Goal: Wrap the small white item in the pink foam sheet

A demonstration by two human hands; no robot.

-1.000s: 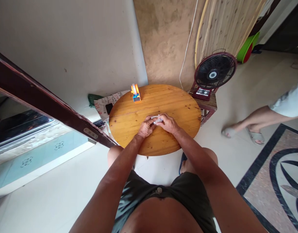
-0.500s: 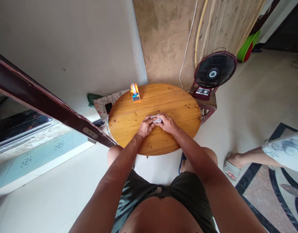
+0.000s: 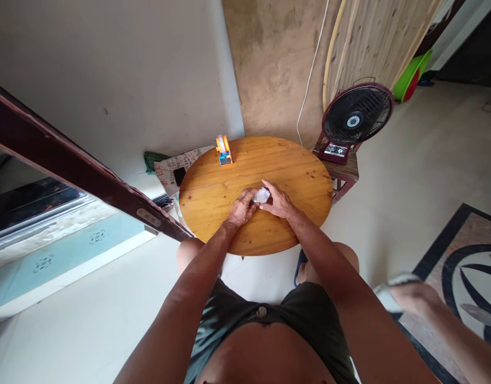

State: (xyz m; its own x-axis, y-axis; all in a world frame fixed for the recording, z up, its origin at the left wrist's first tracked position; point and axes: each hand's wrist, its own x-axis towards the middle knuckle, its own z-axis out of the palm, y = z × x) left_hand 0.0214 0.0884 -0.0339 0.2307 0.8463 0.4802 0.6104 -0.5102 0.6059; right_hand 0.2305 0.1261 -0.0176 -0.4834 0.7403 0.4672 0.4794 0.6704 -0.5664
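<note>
My left hand (image 3: 243,207) is closed at the left edge of a small whitish, crumpled piece (image 3: 262,196), which could be plastic or paper; I cannot tell which. The piece is just above the middle of the round wooden table (image 3: 281,160). On its right side is my right hand (image 3: 278,201), with thumb and forefinger spread apart around it. The thumb comes close to the lower edge of the piece; whether it touches is unclear.
An orange and blue tape dispenser (image 3: 223,150) stands at the table's far left edge. A fan (image 3: 353,120) sits on a wooden stool (image 3: 345,166) to the right. Behind the left edge lies a dark phone-like object (image 3: 179,176). Another person's leg (image 3: 433,304) is at the right.
My right hand's fingers have spread apart, and more of the whitish piece shows between the hands. The other person's leg has swung and its foot is blurred.
</note>
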